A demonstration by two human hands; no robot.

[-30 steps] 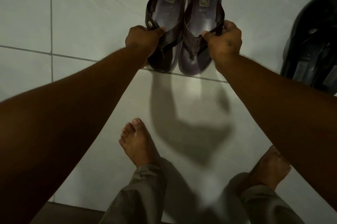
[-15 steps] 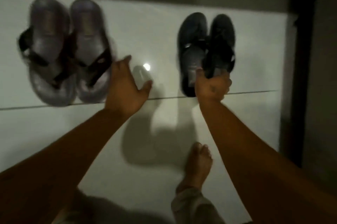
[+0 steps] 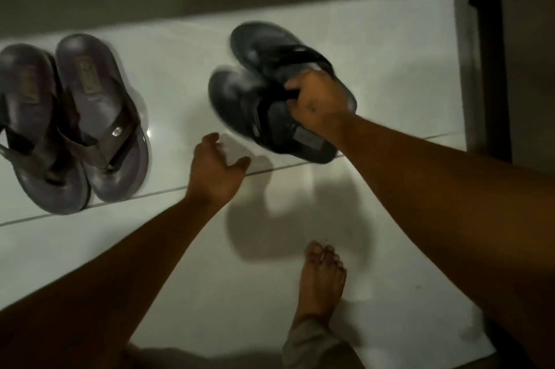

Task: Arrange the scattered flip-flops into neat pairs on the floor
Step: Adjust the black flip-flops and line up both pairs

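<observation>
Head view: brown flip-flop pair [image 3: 72,125] lies side by side on the white tiled floor [image 3: 186,68], far left, soles touching. Right hand [image 3: 318,104] is clenched around the straps of the black flip-flop pair [image 3: 264,92], both gripped together, skewed to each other and motion-blurred. Left hand [image 3: 214,171] hovers spread, fingers loose, grasping nothing, between the two pairs. One bare foot [image 3: 321,278] stands near bottom centre.

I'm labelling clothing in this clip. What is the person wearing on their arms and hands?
Nothing shows: the left hand and right hand are bare, with no gloves, rings or watch visible, and both forearms are uncovered, with no sleeve in view. A small dark mark sits on the back of the right hand.
</observation>
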